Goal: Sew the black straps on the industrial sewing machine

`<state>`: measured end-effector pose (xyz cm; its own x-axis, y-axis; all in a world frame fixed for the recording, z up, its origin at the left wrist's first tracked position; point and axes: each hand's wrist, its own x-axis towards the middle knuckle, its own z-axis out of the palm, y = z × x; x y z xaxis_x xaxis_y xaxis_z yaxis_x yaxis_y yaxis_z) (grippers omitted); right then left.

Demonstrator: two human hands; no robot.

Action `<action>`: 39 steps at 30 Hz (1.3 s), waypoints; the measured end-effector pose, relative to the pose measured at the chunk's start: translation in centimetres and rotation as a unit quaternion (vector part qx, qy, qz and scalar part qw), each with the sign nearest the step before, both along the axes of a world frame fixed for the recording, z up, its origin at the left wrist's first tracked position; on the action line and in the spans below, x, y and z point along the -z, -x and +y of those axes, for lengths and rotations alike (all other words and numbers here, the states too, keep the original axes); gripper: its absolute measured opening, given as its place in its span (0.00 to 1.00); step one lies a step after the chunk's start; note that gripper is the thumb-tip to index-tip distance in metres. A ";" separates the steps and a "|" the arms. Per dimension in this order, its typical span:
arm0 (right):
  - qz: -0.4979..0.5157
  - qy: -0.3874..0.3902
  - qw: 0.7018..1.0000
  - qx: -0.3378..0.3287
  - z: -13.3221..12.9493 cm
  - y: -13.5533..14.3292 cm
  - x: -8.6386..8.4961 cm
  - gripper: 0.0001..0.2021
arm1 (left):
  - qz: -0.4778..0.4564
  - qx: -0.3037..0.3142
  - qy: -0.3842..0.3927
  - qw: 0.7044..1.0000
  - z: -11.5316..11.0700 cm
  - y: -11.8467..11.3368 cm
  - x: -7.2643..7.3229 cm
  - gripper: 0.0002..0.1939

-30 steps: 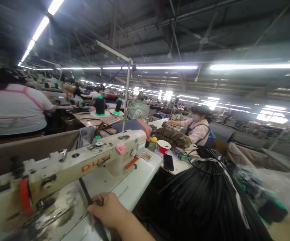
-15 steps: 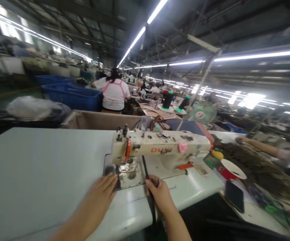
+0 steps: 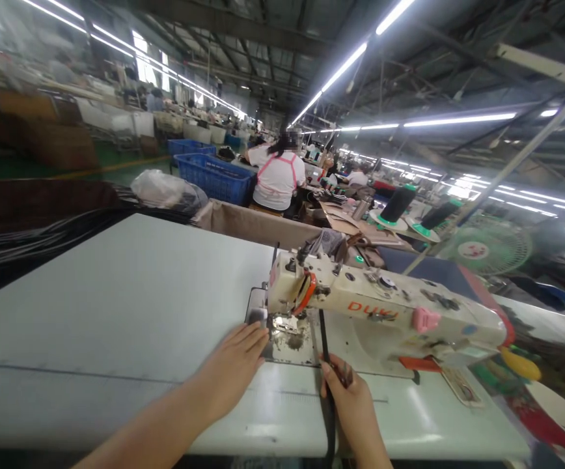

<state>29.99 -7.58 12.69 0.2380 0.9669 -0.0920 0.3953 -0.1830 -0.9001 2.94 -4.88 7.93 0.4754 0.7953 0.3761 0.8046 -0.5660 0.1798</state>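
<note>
A cream sewing machine (image 3: 385,306) stands on a white table (image 3: 116,306). A narrow black strap (image 3: 325,352) runs from under the machine's arm toward me and over the table's front edge. My right hand (image 3: 353,407) is closed on this strap just in front of the machine. My left hand (image 3: 231,368) lies flat on the table, fingers stretched, its tips at the metal needle plate (image 3: 287,342) below the machine's head.
A bundle of black straps (image 3: 28,238) lies along the table's far left edge. Behind are a cloth-sided bin (image 3: 253,225), a blue crate (image 3: 214,176), a seated person (image 3: 277,179), thread cones (image 3: 397,205) and a green fan (image 3: 487,247).
The view has swung left from the right-hand pile of straps to the machine's head. My left hand came into view and settled by the needle plate. My right hand kept hold of the strap.
</note>
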 end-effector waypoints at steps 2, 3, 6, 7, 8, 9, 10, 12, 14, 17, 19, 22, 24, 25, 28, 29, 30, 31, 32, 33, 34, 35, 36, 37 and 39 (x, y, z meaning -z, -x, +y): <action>-0.005 0.002 1.000 -0.005 -0.1 0.1 -0.4 0.33 | -0.013 -0.004 0.004 1.000 0.1 -0.1 -0.1 0.23; -0.006 0.005 1.000 -0.006 -0.1 0.2 -0.5 0.33 | -0.019 -0.006 0.007 1.000 0.2 -0.1 -0.1 0.23; -0.014 0.012 1.000 -0.011 -0.1 0.1 -0.7 0.33 | -0.021 -0.015 0.014 1.000 0.5 -0.2 -0.2 0.22; -0.017 0.011 1.000 -0.011 -0.1 0.1 -0.6 0.33 | -0.018 -0.018 0.017 1.000 0.6 -0.2 -0.3 0.22; -0.020 0.011 1.000 -0.011 -0.1 0.1 -0.6 0.33 | -0.014 -0.021 0.021 0.999 0.7 -0.2 -0.4 0.22; -0.023 0.011 1.000 -0.010 -0.1 0.0 -0.5 0.33 | -0.010 -0.024 0.027 0.999 0.8 -0.2 -0.4 0.22; -0.025 0.010 1.000 -0.007 0.0 0.1 -0.5 0.33 | -0.005 -0.025 0.033 0.999 0.9 -0.2 -0.5 0.22; -0.027 0.010 1.000 -0.003 0.1 0.2 -0.5 0.33 | 0.001 -0.023 0.048 0.999 1.0 -0.2 -0.7 0.23; -0.030 0.009 1.000 0.001 0.1 0.3 -0.5 0.32 | 0.003 -0.023 0.060 0.998 1.2 -0.2 -0.8 0.23; -0.034 0.005 0.999 0.006 0.0 0.4 -0.6 0.32 | -0.002 -0.032 0.073 0.997 1.2 -0.3 -0.9 0.23; -0.036 -0.001 0.999 0.009 -0.1 0.4 -0.7 0.32 | -0.006 -0.036 0.085 0.996 1.2 -0.4 -1.0 0.23; -0.036 -0.007 0.999 0.012 -0.2 0.4 -0.6 0.30 | -0.015 -0.037 0.111 0.993 1.3 -0.3 -1.1 0.24; -0.033 -0.005 0.999 0.016 -0.2 0.3 -0.6 0.30 | -0.034 -0.031 0.128 0.991 1.9 0.1 -1.4 0.24; -0.031 -0.002 0.999 0.018 -0.2 0.4 -0.7 0.31 | -0.050 -0.022 0.134 0.989 2.4 0.4 -1.5 0.24; -0.023 0.006 0.999 0.021 -0.2 0.4 -0.9 0.32 | -0.097 0.017 0.137 0.986 5.0 1.3 -2.1 0.19; -0.020 0.008 0.999 0.023 -0.2 0.5 -1.0 0.33 | -0.106 0.028 0.133 0.985 6.1 1.6 -2.3 0.19; -0.017 0.010 0.999 0.025 -0.2 0.5 -1.0 0.33 | -0.109 0.038 0.129 0.985 7.3 1.7 -2.5 0.19; -0.014 0.010 0.999 0.027 -0.2 0.5 -1.0 0.33 | -0.108 0.048 0.126 0.985 8.4 1.8 -2.6 0.19; -0.010 0.010 1.000 0.028 -0.2 0.5 -1.0 0.33 | -0.104 0.059 0.123 0.985 9.4 1.8 -2.8 0.19; -0.005 0.008 1.000 0.030 -0.2 0.5 -1.0 0.32 | -0.101 0.073 0.121 0.985 10.3 1.7 -2.9 0.18; -0.002 0.004 1.000 0.031 -0.2 0.6 -1.0 0.31 | -0.097 0.086 0.118 0.984 11.0 1.6 -2.9 0.17; 0.002 -0.001 0.999 0.033 -0.3 0.6 -0.9 0.30 | -0.094 0.098 0.115 0.984 11.6 1.5 -3.0 0.16; 0.006 -0.006 0.999 0.034 -0.3 0.6 -0.9 0.29 | -0.092 0.106 0.110 0.984 12.0 1.3 -2.9 0.16; 0.010 -0.011 0.999 0.036 -0.3 0.6 -0.8 0.29 | -0.092 0.110 0.105 0.984 12.2 1.2 -2.9 0.16; 0.019 -0.015 0.999 0.039 -0.3 0.6 -0.7 0.28 | -0.093 0.109 0.096 0.985 12.3 1.2 -2.8 0.17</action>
